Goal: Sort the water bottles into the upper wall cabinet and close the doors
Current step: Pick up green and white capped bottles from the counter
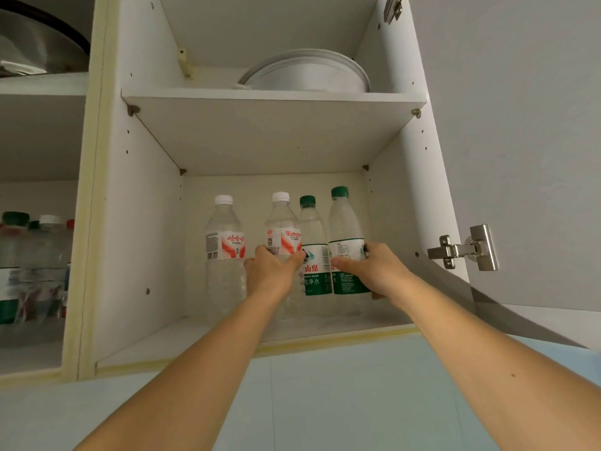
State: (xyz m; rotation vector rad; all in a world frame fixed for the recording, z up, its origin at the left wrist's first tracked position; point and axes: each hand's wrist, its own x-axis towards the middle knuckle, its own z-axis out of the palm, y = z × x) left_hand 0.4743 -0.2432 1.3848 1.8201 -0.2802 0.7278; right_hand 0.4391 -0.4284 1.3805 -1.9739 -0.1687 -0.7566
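Several water bottles stand upright on the lower shelf [162,340] of the open upper cabinet. My left hand [271,271] grips a white-capped, red-labelled bottle [281,222]. My right hand [374,270] grips the rightmost green-capped, green-labelled bottle [346,229]. Between them stands a second green-capped bottle [312,236], touching both held bottles. Another white-capped, red-labelled bottle [224,242] stands alone further left. Both held bottles' bases are hidden by my hands and arms.
The right cabinet door [520,141] stands open, its metal hinge [461,249] at shelf height. A white round dish [309,73] lies on the upper shelf. The neighbouring compartment at left holds several more bottles [32,268]. Pale blue wall tiles [325,402] lie below the cabinet.
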